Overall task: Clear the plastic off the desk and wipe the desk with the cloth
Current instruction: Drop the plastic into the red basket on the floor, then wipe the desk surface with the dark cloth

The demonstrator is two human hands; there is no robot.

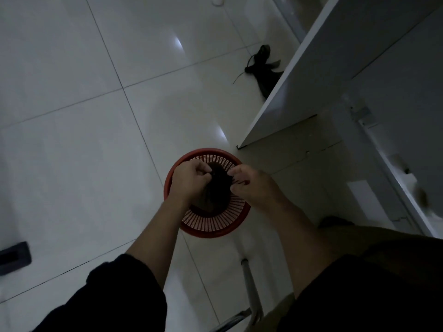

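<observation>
plastic (220,179) pinched between left hand (189,182), right hand (251,185)

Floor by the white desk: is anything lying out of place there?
Yes. What looks like a crumpled black plastic bag lies loose on the floor tiles, partly hidden by the desk edge, well apart from the red wastebasket.

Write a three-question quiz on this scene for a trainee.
1. True or false: the left hand and the right hand both pinch the dark bag.
2. Where does the red basket stand? A) on a chair B) on the floor C) on a shelf
3. How many dark bags show in all?

Key: 1 true. 2 B. 3 two: a second bag lies on the floor by the white desk.
</observation>
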